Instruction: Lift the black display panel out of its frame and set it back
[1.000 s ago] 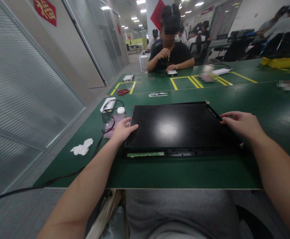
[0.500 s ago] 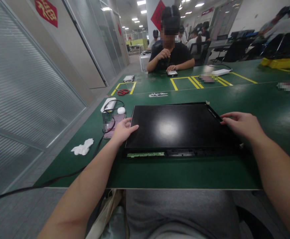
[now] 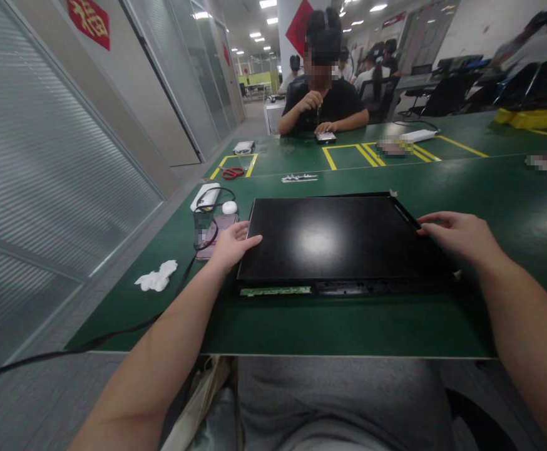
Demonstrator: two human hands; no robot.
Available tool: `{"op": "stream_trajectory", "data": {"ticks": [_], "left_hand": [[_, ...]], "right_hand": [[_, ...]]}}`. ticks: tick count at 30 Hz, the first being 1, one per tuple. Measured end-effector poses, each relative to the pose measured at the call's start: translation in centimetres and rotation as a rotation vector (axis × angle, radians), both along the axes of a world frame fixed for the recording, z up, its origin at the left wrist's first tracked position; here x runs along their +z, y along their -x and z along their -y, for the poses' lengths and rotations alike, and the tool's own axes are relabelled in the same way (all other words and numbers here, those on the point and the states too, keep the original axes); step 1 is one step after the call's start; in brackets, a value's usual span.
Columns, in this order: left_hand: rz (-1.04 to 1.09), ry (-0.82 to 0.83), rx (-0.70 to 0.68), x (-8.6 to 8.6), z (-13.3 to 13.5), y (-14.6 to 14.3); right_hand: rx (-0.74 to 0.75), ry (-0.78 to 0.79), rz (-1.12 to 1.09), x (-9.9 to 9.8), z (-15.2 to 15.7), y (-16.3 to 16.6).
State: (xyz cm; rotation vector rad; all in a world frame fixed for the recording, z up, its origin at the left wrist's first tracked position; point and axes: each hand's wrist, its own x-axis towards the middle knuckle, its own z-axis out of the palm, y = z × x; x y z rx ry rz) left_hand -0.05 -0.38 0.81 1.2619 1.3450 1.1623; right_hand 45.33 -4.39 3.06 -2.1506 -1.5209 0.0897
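Note:
A dark LCD screen panel (image 3: pixel 348 250) lies flat in front of me, its surface reflecting a ceiling light. Under it sits a black frame (image 3: pixel 407 213), which sticks out past the panel on the right. Along the near side a narrow green circuit board (image 3: pixel 276 291) shows. My left hand (image 3: pixel 233 244) grips the panel's left edge, thumb on top and fingers at the side. On the opposite side my right hand (image 3: pixel 459 235) is closed with thumb and fingertips pinching the frame's right edge. The undersides of both grips are hidden.
Left of the panel are a phone (image 3: pixel 217 235), a white round case (image 3: pixel 229 207), a white power bank (image 3: pixel 205 197) with a black cable, and crumpled tissue (image 3: pixel 157 276). Farther off lie red-handled scissors (image 3: pixel 233 173) and small metal strips (image 3: pixel 300 178). A person (image 3: pixel 323 106) sits opposite.

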Motion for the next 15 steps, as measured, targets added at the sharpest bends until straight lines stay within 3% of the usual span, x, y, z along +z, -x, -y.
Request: {"op": "stream_trajectory", "data": {"ticks": [7,15], "left_hand": [[-0.046,-0.016,0.027,-0.06,-0.08,0.13],[-0.370,-0.055,0.056,-0.81,-0.38,0.04]], "right_hand": [[0.007,-0.009,-0.056,0.20,0.09,0.19],[0.010,-0.014,-0.168,-0.07,0.17,-0.06]]}}
